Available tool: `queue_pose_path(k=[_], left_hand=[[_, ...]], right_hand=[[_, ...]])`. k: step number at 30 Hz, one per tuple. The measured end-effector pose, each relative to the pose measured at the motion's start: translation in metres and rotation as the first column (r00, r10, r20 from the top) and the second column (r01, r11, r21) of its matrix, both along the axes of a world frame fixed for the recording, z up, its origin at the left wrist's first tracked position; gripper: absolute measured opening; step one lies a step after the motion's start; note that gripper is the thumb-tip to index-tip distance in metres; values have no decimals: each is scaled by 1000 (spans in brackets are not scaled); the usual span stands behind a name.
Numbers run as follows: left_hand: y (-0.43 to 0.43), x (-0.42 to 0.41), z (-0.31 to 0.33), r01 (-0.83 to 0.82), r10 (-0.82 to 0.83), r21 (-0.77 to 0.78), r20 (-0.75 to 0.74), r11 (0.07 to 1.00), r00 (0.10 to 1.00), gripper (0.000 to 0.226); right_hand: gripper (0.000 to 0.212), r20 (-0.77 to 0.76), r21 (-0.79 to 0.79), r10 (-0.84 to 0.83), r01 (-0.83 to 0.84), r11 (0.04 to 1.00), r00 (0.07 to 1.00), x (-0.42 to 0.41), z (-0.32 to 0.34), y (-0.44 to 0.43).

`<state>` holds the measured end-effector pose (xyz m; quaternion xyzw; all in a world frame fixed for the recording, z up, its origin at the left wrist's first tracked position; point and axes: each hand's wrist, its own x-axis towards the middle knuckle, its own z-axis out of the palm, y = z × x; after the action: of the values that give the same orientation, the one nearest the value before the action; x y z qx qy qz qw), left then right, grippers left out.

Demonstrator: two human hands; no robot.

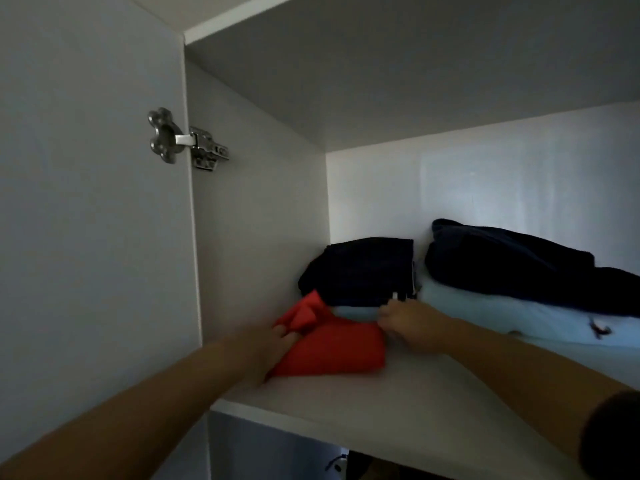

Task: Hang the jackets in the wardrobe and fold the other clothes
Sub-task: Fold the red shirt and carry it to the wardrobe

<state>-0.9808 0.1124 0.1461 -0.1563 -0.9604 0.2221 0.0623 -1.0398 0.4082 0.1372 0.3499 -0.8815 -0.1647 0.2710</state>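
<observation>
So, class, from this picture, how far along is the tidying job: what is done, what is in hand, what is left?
Done: on the shelf lie a folded dark garment and, to its right, a second dark garment on a pale blue garment. In hand: the left hand grips the red garment, the right hand is at its other edge. Left: no jackets show, so the hanging cannot be judged.

White shelf (433, 403) — red garment (339, 348) front left, pale blue folded clothes (519, 317) behind.
</observation>
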Motion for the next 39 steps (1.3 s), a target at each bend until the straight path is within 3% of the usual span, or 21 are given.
queue_pose_path(k=[1, 2, 4, 5, 6, 8, 10, 11, 13, 15, 17, 19, 21, 26, 29, 35, 39], left_hand=[[-6, 2, -1, -130, 119, 65, 154, 989, 981, 66], [-10, 3, 6, -148, 130, 110, 151, 983, 980, 55], [-6, 5, 27, -12, 42, 173, -172, 985, 984, 33], [2, 4, 35, 97, -8, 273, -307, 957, 952, 31], [12, 1, 38, 206, -64, 392, -345, 897, 937, 33], [34, -5, 34, 243, -152, 499, -215, 832, 965, 38], [43, -26, 13, 88, -90, 413, -14, 906, 996, 38], [42, -33, 4, 29, -22, 333, -24, 943, 999, 39], [33, -41, 5, -50, 130, 278, -280, 959, 951, 34], [26, -42, 14, 136, 38, 220, -641, 966, 767, 33], [31, -38, 20, 392, -117, 194, -757, 899, 643, 27], [38, -41, 14, 392, -85, 392, -608, 832, 789, 23], [43, -53, -4, 209, -52, 505, -307, 838, 950, 26], [43, -71, -13, 111, -126, 555, -10, 825, 992, 40], [42, -87, -19, -48, -126, 661, 214, 749, 969, 57], [52, -116, -26, -219, 21, 649, 297, 729, 954, 61], [46, -98, -27, -150, 66, 747, 141, 647, 988, 57]], right_hand=[[14, 103, 62, -47, 41, 997, 994, -3, -4, -1], [14, 174, 73, -82, 71, 995, 981, -5, -3, -2], [20, 221, -35, -107, 118, 992, 969, 1, 8, -10], [28, 244, -165, -86, 129, 978, 966, 4, 15, -13], [32, 236, -336, -10, 91, 937, 972, 8, 21, -20], [21, 204, -588, 149, -1, 809, 968, 15, 21, -39], [26, 309, -602, 190, 37, 797, 932, 22, 15, -62], [29, 408, -528, 162, 87, 845, 898, 23, 7, -70], [37, 514, -373, 98, 119, 920, 852, 26, -8, -78], [43, 508, -328, 63, 124, 937, 859, 25, -12, -77], [45, 500, -295, 16, 153, 943, 866, 24, -10, -75], [46, 502, -263, -24, 179, 948, 865, 23, -9, -77], [46, 496, -240, -65, 209, 948, 866, 25, -9, -80], [48, 484, -189, -192, 316, 930, 854, 31, -11, -80], [50, 553, -186, -208, 363, 913, 807, 24, -9, -76], [57, 610, -150, -252, 422, 894, 751, -2, -14, -63], [61, 601, -285, -201, 442, 850, 774, 18, -14, -62]])
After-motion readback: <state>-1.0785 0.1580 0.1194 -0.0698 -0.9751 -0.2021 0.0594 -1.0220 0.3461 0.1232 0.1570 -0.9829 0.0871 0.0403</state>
